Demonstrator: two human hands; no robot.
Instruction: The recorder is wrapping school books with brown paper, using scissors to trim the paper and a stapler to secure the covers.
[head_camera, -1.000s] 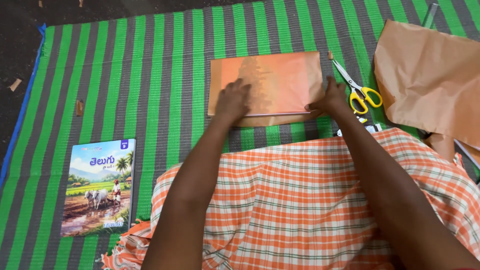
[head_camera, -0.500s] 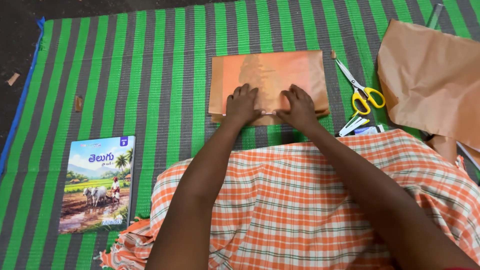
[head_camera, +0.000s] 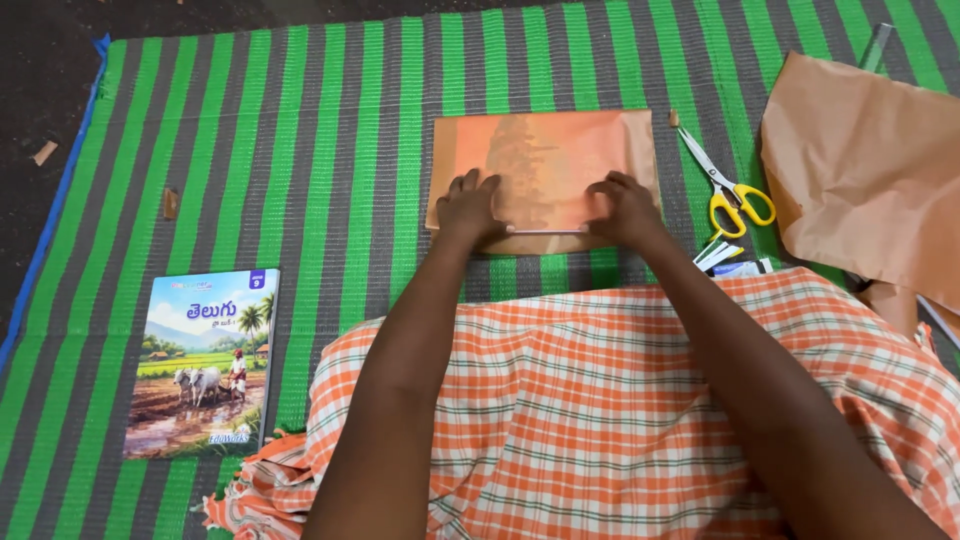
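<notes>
Both hands — left hand (head_camera: 468, 203) and right hand (head_camera: 622, 205) — press flat, ungripping, on the near edge of the brown-wrapped book (head_camera: 545, 160), its long axis left–right.

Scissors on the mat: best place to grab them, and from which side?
Grip the scissors at the yellow handle loops, coming from above on the near side. They lie flat on the striped mat, blades pointing away, handles toward the person, so the loops are the safe, closest part. The right hand is nearest; brown paper crowds the right side.
</notes>
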